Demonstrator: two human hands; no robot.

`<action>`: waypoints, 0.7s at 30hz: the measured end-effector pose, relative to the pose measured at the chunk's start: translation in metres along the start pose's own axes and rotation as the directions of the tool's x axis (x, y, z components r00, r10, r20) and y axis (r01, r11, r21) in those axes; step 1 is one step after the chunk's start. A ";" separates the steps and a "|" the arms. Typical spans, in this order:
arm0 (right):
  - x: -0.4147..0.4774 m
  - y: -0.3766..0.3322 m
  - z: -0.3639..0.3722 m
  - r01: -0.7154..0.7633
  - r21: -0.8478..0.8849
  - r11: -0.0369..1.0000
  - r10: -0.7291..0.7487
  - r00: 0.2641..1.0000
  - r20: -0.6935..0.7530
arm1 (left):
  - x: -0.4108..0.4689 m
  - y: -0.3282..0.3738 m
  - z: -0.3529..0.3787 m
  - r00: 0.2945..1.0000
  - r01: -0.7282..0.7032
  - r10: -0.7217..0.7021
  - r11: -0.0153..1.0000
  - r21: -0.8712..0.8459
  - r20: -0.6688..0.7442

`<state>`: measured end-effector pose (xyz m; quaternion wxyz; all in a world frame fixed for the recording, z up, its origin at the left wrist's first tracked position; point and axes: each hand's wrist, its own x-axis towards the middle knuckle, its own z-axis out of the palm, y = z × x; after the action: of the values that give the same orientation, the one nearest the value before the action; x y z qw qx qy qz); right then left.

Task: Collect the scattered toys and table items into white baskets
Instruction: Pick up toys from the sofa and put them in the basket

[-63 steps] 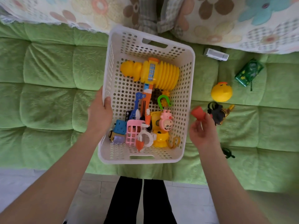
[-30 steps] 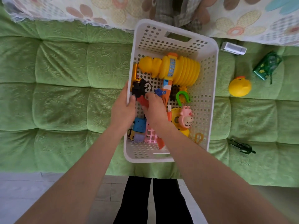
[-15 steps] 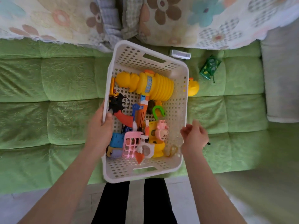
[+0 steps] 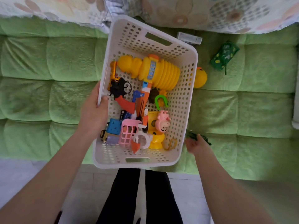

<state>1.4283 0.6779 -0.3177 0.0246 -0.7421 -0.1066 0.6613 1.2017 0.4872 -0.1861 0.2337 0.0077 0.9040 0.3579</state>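
A white perforated basket (image 4: 137,44) lies tilted on the green sofa (image 4: 48,97). My left hand (image 4: 95,110) grips its left rim. Inside are several toys, among them a big yellow squeaky hammer (image 4: 161,71), a black and red toy gun (image 4: 121,92) and a pink pig figure (image 4: 163,122). My right hand (image 4: 194,145) is down at the basket's right side, fingers curled on a small dark green toy (image 4: 206,141) on the sofa. The hand partly hides the toy.
A yellow duck (image 4: 200,77) lies against the basket's right wall. Farther right is a green patterned packet (image 4: 224,55), and a small white box (image 4: 189,38) sits by the floral cushions (image 4: 210,12). Pale floor and my black-clad legs (image 4: 126,196) are below the sofa edge.
My right hand left the black and red toy gun in the basket, drew out to the right and dropped onto the small dark green toy. My left hand has kept its grip on the rim.
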 end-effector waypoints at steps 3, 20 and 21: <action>0.023 -0.008 0.003 -0.210 0.247 0.946 0.222 0.975 -0.018 | 0.000 -0.003 -0.001 1.000 -0.008 0.008 1.000 -0.007 0.009; -0.071 0.005 0.041 0.213 0.420 0.882 -0.246 0.969 0.027 | 0.008 -0.008 -0.005 0.995 -0.060 0.064 0.997 -0.050 0.080; -0.087 0.012 0.049 0.291 0.331 0.897 -0.331 0.941 0.070 | 0.008 -0.008 -0.006 0.994 -0.061 0.064 0.997 -0.043 0.086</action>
<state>1.3730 0.6448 -0.2412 0.2419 -0.6591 -0.1182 0.7022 1.1931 0.4789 -0.1903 0.2617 0.0470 0.8849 0.3825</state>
